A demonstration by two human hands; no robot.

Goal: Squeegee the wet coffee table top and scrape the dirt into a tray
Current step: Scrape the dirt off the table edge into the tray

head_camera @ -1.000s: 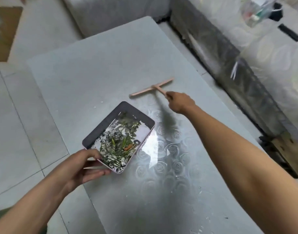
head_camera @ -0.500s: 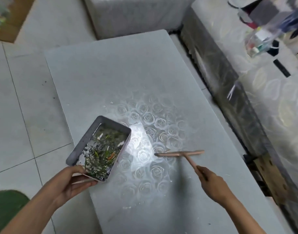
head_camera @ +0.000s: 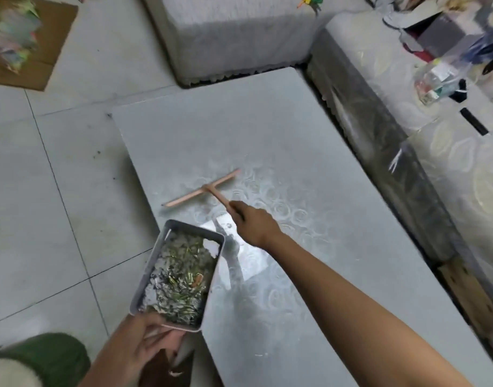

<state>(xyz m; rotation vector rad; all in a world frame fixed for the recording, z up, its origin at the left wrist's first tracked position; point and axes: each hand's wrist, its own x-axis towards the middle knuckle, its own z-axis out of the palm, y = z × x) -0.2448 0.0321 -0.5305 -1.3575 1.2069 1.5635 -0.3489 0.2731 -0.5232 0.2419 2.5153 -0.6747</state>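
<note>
A pink T-shaped squeegee (head_camera: 204, 189) lies with its blade on the wet grey coffee table top (head_camera: 267, 129), near the table's left edge. My right hand (head_camera: 253, 222) grips its handle from the near side. A grey rectangular tray (head_camera: 153, 263) filled with wet green and dark scraps hangs at the table's left edge, half over the floor. My left hand (head_camera: 147, 342) holds the tray by its near end, fingers under it and thumb on the rim. A rose pattern shows in the wet sheen around the squeegee.
A white upholstered block (head_camera: 234, 32) stands past the table's far end. A long sofa (head_camera: 449, 169) with bags and a black remote runs along the right. Tiled floor (head_camera: 44, 205) lies to the left, with cardboard (head_camera: 30, 43) at the far left.
My right hand has pushed the squeegee away from me and to the left, toward the table's left edge above the tray. The tray has turned more lengthwise in my left hand.
</note>
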